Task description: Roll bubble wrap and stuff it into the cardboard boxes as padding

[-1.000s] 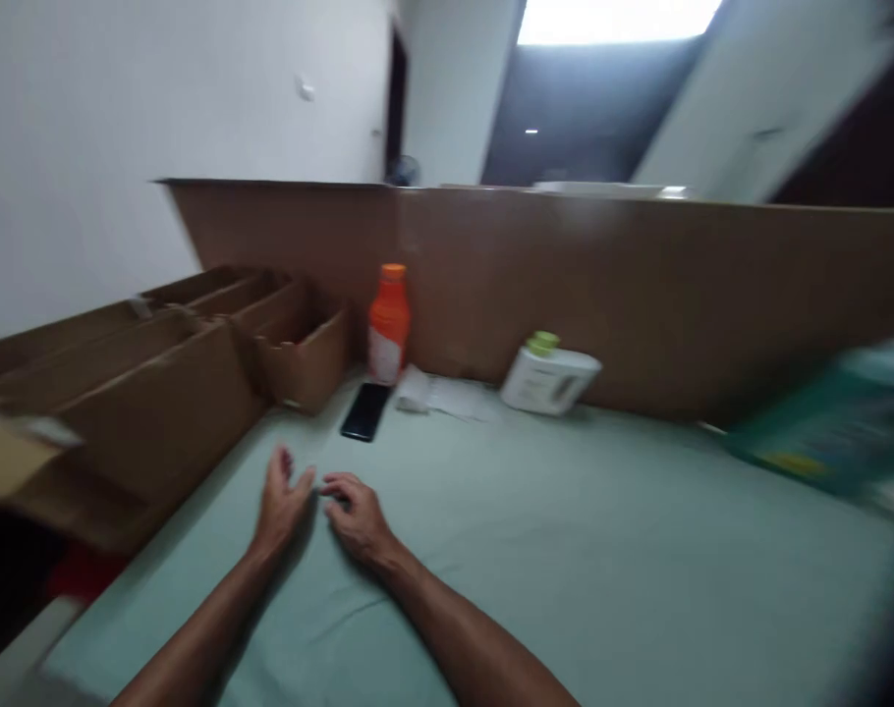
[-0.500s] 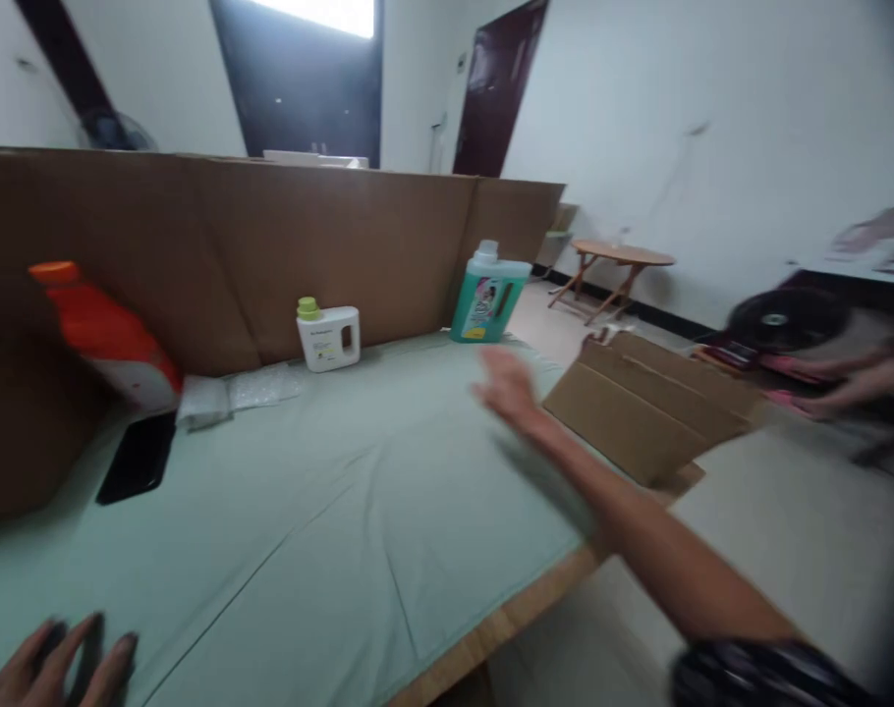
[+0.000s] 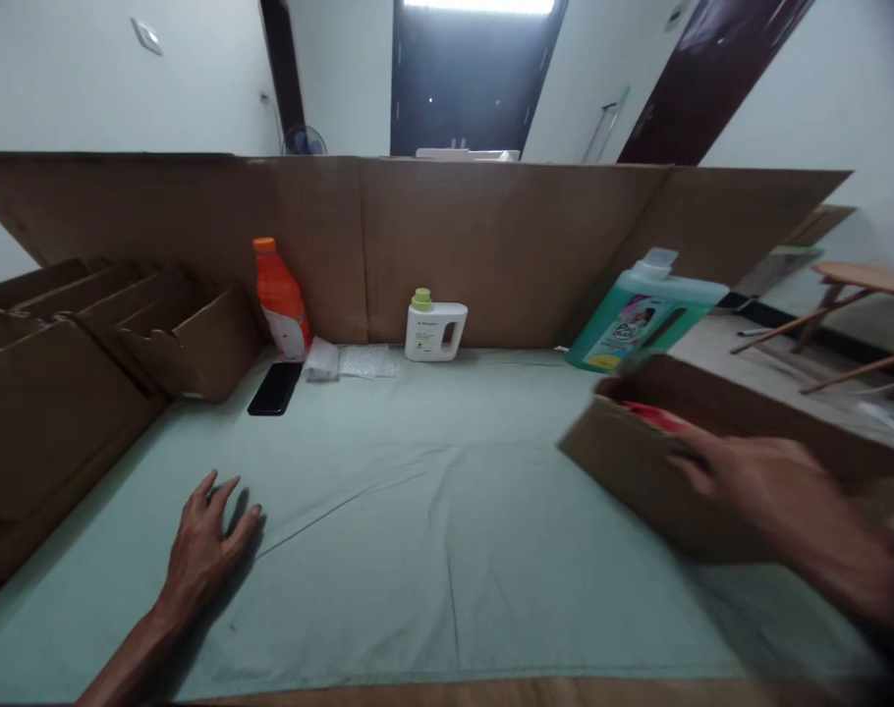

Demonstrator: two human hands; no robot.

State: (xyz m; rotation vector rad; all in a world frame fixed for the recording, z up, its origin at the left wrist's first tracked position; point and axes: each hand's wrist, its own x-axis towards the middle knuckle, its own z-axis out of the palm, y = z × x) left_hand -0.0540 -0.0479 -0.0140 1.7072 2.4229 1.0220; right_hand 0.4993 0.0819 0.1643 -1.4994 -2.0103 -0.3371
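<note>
My right hand (image 3: 771, 481), blurred by motion, is closed at the near wall of an open brown cardboard box (image 3: 639, 471) at the table's right side. Something red (image 3: 651, 416) shows by its fingertips at the box's rim. My left hand (image 3: 203, 540) rests on the pale green cloth (image 3: 388, 550) with its fingers spread and nothing in it. Behind the box stands a bottle of green liquid (image 3: 639, 314) with a clear cap. A small white bottle with a lime cap (image 3: 432, 329) stands at the back middle.
Along the back runs a cardboard panel (image 3: 491, 245). An orange bottle (image 3: 281, 304), a black phone (image 3: 275, 389) and bubble wrap (image 3: 365, 360) lie or stand at the back left. A divided cardboard box (image 3: 64, 393) fills the left side. A wooden folding table (image 3: 866, 280) stands beyond.
My view has swung left. My right hand has gone from reaching out open to gripping the box, which is now nearer, over the table's right side. More of my left hand shows.
</note>
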